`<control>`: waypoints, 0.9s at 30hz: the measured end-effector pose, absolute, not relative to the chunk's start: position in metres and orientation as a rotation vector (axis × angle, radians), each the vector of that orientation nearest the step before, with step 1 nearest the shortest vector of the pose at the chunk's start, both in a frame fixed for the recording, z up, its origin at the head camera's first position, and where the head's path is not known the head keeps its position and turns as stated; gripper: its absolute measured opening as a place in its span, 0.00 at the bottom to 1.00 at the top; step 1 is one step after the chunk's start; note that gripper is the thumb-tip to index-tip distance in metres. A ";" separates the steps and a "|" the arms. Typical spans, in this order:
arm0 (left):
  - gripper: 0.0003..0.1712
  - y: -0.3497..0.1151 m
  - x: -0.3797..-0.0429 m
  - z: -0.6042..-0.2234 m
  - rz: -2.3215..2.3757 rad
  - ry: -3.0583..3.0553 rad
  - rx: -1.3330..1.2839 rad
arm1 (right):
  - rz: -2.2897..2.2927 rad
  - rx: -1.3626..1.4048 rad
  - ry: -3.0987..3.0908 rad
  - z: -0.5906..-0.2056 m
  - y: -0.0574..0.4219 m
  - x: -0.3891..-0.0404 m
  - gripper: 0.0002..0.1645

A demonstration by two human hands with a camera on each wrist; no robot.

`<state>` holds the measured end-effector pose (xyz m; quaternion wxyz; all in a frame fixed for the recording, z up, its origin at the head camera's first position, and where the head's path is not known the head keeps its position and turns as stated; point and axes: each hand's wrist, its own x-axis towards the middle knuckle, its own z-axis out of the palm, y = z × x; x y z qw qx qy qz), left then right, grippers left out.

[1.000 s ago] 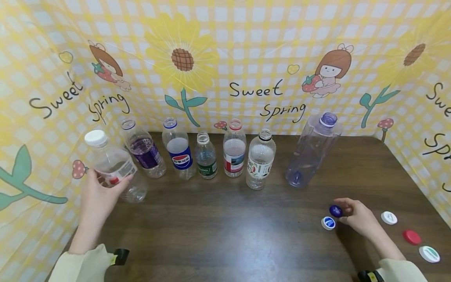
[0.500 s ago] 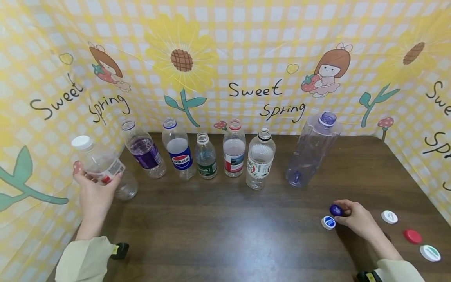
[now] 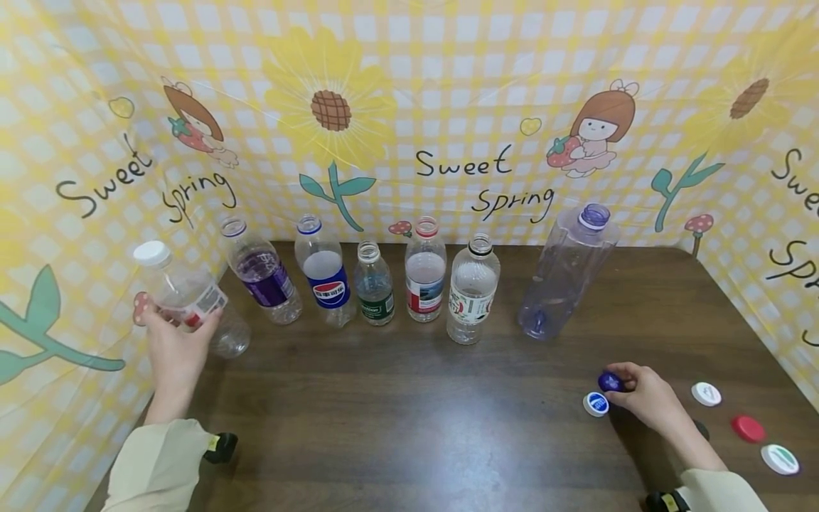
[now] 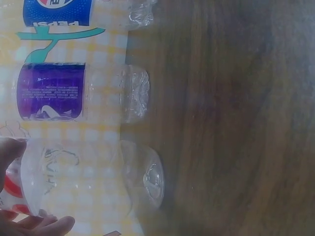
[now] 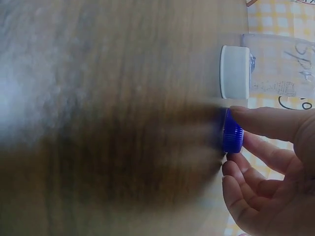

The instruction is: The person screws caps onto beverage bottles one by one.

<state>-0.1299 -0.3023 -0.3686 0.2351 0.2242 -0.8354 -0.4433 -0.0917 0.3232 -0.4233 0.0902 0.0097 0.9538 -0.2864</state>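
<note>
My left hand [image 3: 175,352] grips a clear plastic bottle [image 3: 230,334] with a white screw cap and a red-and-white label, at the left end of the row. In the left wrist view the lower part of this bottle [image 4: 88,172] shows, with fingertips round its label. On the right of the table, my right hand [image 3: 649,398] pinches a dark blue bottle cap [image 3: 609,382] between thumb and fingers. A white cap with a blue top [image 3: 596,404] lies just beside it. In the right wrist view the blue cap's ribbed side [image 5: 234,132] is visible.
Along the back stand several uncapped bottles, among them a purple-labelled bottle [image 3: 269,284], a Pepsi bottle [image 3: 328,284] and a tall purplish bottle [image 3: 563,277]. Right of my right hand lie a white cap [image 3: 707,394], a red cap [image 3: 748,429] and a white-and-green cap [image 3: 780,459]. A dark cap is partly hidden by my wrist.
My left hand has moved the white-capped bottle leftward, away from the purple-labelled one. My right fingers have drawn in on the blue cap. The other bottles stand where they were.
</note>
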 end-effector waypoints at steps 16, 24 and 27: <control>0.50 -0.301 -0.133 -0.374 -1.204 -2.280 0.599 | -0.831 0.060 2.836 -0.425 0.324 -0.091 0.24; 0.55 -0.297 -0.127 -0.368 -1.384 -2.099 0.516 | -0.833 0.054 2.831 -0.426 0.325 -0.092 0.25; 0.56 -0.290 -0.122 -0.365 -1.398 -2.024 0.483 | -0.831 0.060 2.834 -0.424 0.324 -0.092 0.24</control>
